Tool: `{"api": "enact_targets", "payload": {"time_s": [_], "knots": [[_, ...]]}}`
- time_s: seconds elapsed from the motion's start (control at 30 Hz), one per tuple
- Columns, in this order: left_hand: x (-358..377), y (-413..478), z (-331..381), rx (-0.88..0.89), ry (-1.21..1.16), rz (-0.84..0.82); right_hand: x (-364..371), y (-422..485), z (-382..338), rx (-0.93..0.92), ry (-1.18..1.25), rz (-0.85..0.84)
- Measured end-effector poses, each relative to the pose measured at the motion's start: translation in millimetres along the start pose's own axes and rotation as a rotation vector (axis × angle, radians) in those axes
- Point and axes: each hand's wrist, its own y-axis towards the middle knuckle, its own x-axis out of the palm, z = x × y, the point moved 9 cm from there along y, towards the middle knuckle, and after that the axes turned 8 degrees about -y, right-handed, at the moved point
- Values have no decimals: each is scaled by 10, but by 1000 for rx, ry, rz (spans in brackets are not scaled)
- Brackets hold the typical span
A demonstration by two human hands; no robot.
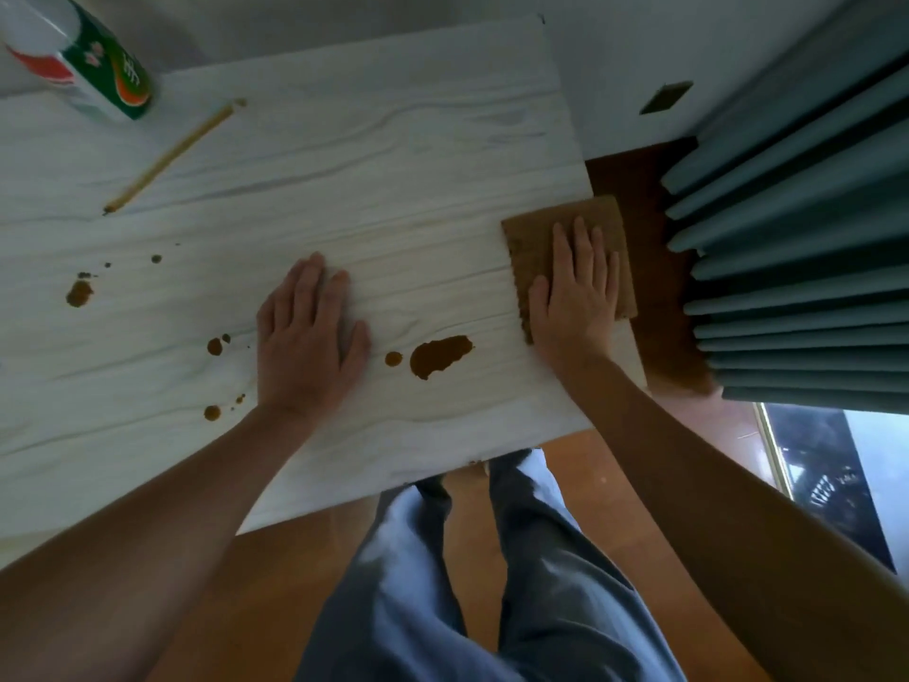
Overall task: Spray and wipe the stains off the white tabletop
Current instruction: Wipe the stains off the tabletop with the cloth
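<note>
The white tabletop point(344, 155) carries several brown stains: a large blot point(439, 355) near the front edge, a smaller one point(78, 293) at the left, and scattered drops point(214, 346) between them. My right hand point(573, 297) lies flat with straight fingers on a brown cloth point(541, 228) at the table's right edge. My left hand point(307, 337) rests flat on the bare tabletop, just left of the large blot. A white and green bottle point(88, 61) stands at the far left corner, its top out of view.
A thin yellowish stick point(169, 157) lies on the table near the bottle. Grey-green curtain folds point(797, 228) hang close to the table's right side. My legs in grey trousers point(467, 573) stand at the front edge over a wooden floor.
</note>
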Motion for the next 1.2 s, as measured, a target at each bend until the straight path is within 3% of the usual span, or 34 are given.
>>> {"api": "enact_targets", "payload": {"time_s": [0.37,0.57,0.73,0.87,1.07,1.2], "knots": [[-55,34,52,28,-4,38,87,-1391,-240,-39,75,-95],[-60,20,61,41,-1,63,87,-849,46,-149,-28,-126],[-29,17,41,37,9,66,-5,-35,121,61,4,-56],[-20,20,32,39,14,65,20,-41,-132,228,88,-42],[-24,24,42,24,8,71,122,-1010,-251,-36,35,-159],[-26,27,31,34,8,82,95,-1317,141,-83,48,-212]]}}
